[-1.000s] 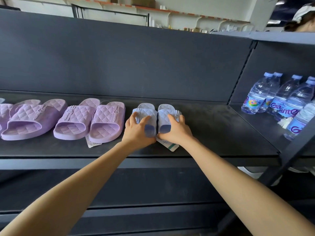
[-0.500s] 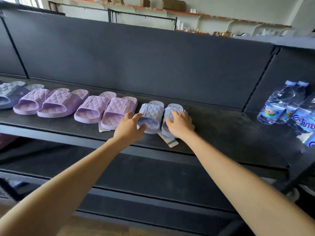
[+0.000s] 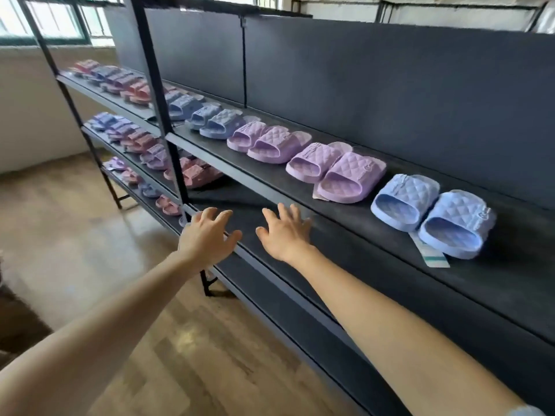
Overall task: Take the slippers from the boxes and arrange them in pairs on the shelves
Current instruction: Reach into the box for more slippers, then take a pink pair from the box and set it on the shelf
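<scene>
Moved: I've pulled left hand (image 3: pixel 207 238) and right hand (image 3: pixel 285 235) off the blue slipper pair (image 3: pixel 432 211).
Fingers: spread, holding nothing.
Slippers: paired on shelf (image 3: pixel 345 226), beside lilac pair (image 3: pixel 336 172).
Meaning: pair looks placed; next box run.

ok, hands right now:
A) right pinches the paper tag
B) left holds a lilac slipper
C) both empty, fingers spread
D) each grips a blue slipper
C: the left hand and right hand are spread and hold nothing, well apart from the light blue pair resting on the shelf.
</scene>
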